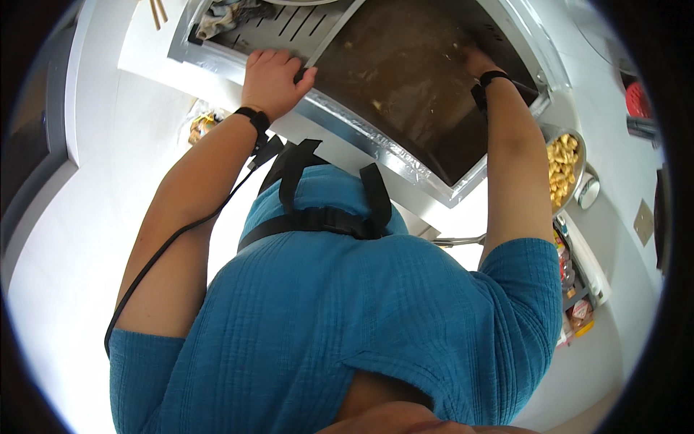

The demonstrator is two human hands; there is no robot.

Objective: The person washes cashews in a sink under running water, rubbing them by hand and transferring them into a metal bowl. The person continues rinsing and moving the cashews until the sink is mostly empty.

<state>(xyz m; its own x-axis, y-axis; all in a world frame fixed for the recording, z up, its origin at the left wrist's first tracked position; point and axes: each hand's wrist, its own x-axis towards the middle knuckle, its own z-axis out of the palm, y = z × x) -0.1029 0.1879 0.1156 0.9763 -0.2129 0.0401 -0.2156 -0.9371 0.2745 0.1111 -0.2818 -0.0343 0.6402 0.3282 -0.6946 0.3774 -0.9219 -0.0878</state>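
Note:
My left hand (274, 81) rests on the front rim of a stainless steel double sink (379, 144), beside the divider (336, 32). Its thumb stands apart from the fingers, and I see nothing held in it. Brown, murky water (401, 70) fills the right basin, with a few small pale bits floating on it. My right hand (477, 61) reaches into this water near the basin's right side. The fingers are under the surface, so whether they hold anything is hidden. A crumpled, stained cloth (227, 19) lies in the slotted left basin.
Right of the sink, a metal bowl (583, 173) holds knobbly yellow pieces that look like ginger. A lidded jar (587, 192) stands beside it. Farther off are a red plastic item (640, 100) and several packaged bottles (568, 274). Chopsticks (157, 13) lie at the upper left.

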